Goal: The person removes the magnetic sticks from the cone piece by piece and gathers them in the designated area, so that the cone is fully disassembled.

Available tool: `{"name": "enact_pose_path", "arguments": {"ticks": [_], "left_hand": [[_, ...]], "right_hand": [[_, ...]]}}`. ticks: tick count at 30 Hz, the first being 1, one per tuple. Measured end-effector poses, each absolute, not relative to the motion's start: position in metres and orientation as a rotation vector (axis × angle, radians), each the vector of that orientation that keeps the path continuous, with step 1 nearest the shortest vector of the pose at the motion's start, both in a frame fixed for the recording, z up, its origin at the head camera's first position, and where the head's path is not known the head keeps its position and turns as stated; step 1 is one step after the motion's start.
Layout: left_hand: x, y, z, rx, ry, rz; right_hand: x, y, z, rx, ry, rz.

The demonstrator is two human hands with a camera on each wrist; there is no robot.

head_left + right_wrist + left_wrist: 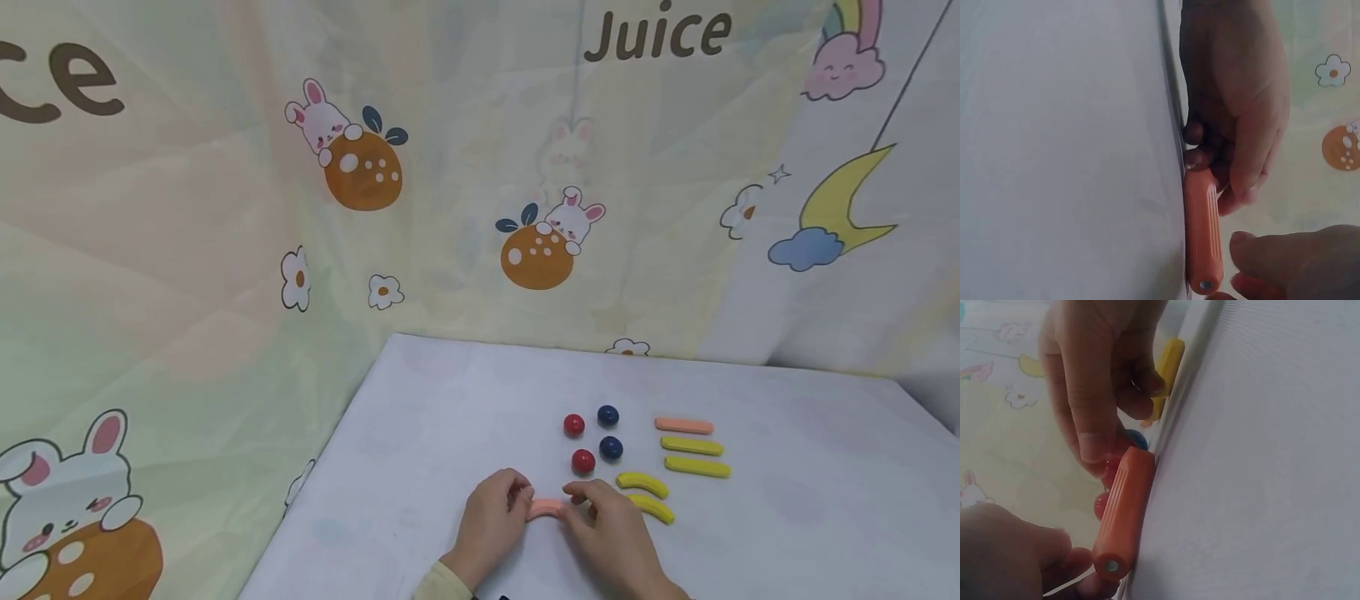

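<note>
A curved orange-pink toy stick (pixel 545 508) lies on the white table between both hands. In the left wrist view, the ridged stick (pixel 1125 515) shows a round metallic dot on its near end. My left hand (pixel 491 517) pinches the stick's left end with its fingertips. At the other end, my right hand (pixel 611 529) has thumb and forefinger apart, the thumb close to the stick or touching it. In the right wrist view, the right hand (pixel 1304 262) is beside the near end of the stick, and the left hand (pixel 1235 87) is at its far end.
Beyond the hands stand two red balls (pixel 582 462) and two dark blue balls (pixel 611 448). Two curved yellow sticks (pixel 642 482) lie by the right hand. Farther right are a straight pink stick (pixel 684 426) and two straight yellow sticks (pixel 697 467). A printed cloth (pixel 450 167) hangs behind.
</note>
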State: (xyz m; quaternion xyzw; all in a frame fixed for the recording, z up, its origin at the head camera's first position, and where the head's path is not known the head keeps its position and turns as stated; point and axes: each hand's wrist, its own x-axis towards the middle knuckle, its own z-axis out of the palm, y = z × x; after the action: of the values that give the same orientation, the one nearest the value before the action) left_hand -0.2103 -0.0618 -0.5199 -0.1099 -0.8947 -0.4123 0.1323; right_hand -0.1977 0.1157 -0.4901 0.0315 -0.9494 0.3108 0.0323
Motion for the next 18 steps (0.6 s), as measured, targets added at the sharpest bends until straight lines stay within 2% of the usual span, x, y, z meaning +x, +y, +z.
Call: {"name": "enact_pose_path", "arguments": {"ticks": [11, 18], "left_hand": [[-0.211, -0.062, -0.519, -0.293, -2.614, -1.236], [-0.209, -0.063, -0.515, -0.281, -2.59, -1.225]], "right_hand": [[-0.195, 0.11, -0.497, 0.117, -2.941, 0.874], [-0.182, 0.129, -0.497, -0.045, -2.95, 0.853]]}}
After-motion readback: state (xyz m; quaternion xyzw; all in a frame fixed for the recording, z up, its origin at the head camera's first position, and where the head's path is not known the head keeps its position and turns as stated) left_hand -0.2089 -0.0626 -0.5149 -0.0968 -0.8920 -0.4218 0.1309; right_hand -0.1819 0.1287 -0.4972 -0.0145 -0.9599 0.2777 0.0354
